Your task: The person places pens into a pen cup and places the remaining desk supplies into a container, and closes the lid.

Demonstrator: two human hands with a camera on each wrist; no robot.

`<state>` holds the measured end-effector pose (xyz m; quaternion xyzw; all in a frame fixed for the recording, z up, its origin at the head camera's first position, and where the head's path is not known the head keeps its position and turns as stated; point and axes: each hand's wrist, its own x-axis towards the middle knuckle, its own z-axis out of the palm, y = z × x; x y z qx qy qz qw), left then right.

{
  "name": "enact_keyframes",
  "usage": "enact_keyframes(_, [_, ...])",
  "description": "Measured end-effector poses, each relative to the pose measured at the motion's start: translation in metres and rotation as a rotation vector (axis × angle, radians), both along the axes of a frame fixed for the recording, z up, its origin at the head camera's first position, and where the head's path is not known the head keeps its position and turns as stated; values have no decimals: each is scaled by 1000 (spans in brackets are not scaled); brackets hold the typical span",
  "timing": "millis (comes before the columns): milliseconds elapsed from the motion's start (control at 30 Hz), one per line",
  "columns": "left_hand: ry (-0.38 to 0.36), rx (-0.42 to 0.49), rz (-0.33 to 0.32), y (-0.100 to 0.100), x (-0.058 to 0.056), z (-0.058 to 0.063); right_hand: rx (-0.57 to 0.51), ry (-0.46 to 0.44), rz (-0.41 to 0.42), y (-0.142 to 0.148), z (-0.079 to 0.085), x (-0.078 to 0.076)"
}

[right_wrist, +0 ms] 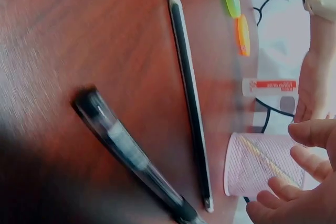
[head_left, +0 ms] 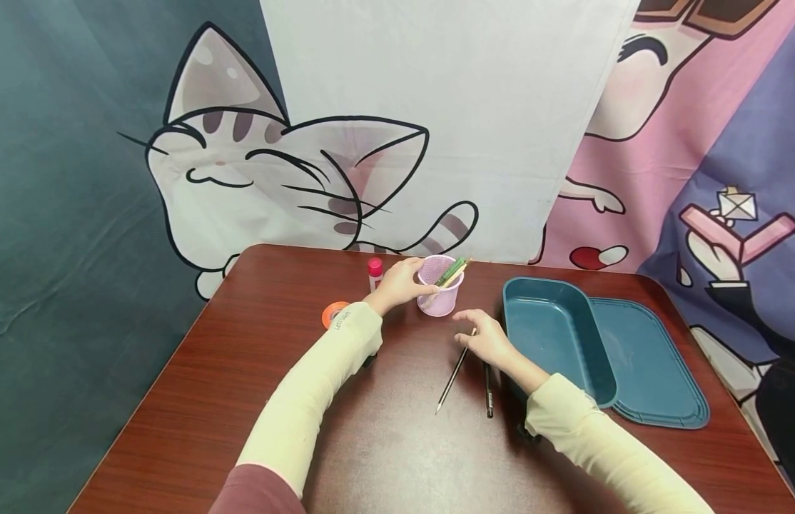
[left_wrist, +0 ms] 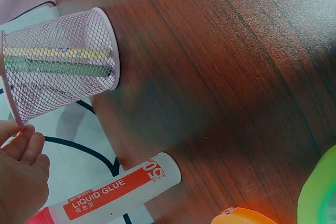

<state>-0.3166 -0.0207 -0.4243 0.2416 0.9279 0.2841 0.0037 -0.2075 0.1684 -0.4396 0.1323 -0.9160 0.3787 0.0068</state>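
Observation:
A pink mesh pen cup [head_left: 438,305] stands toward the back of the table, with a green pen-like item [head_left: 450,271] and a yellow pencil-like stick [head_left: 458,275] leaning inside it. My left hand [head_left: 399,285] holds the cup by its rim, the fingertips curled at the edge in the left wrist view. In front of the cup, my right hand [head_left: 487,340] hovers with fingers spread and loosely bent, nothing between them. Below it on the table lie a dark pencil [right_wrist: 190,93], sharpened tip toward me, and a black clear-barrelled pen [right_wrist: 134,150].
A red-capped liquid glue bottle [left_wrist: 113,192] stands left of the cup. Nearby are an orange tape roll [head_left: 334,312] and a lime-green ring [left_wrist: 317,192]. At right, a blue-green box [head_left: 554,335] sits partly over its matching lid [head_left: 657,364]. A cartoon curtain hangs behind the table.

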Motion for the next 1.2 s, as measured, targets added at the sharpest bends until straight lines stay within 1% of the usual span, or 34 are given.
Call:
enact_keyframes(167, [0, 8, 0, 0, 1, 0, -42, 21, -36, -6, -11, 6])
enact_keyframes(367, [-2, -12, 6, 0, 1, 0, -60, 39, -125, -9, -27, 9])
enact_keyframes(500, [-4, -11, 6, 0, 1, 1, -66, 23, -192, -9, -35, 11])
enact_keyframes(667, [-16, -20, 13, 0, 0, 0, -126, -23, -275, -10, -41, 14])
enact_keyframes(800, [-9, -18, 13, 0, 0, 0, -174, -65, -333, -11, -43, 17])
enact_keyframes(933, [-6, -4, 7, 0, 0, 0, -200, -87, -347, -11, -43, 20])
enact_keyframes(1167, [-9, 18, -7, 0, 0, 1, -209, -74, -328, -10, -41, 24])
enact_keyframes(1200, [-9, 19, -4, 0, -1, 0, -213, -84, -326, -10, -40, 25])
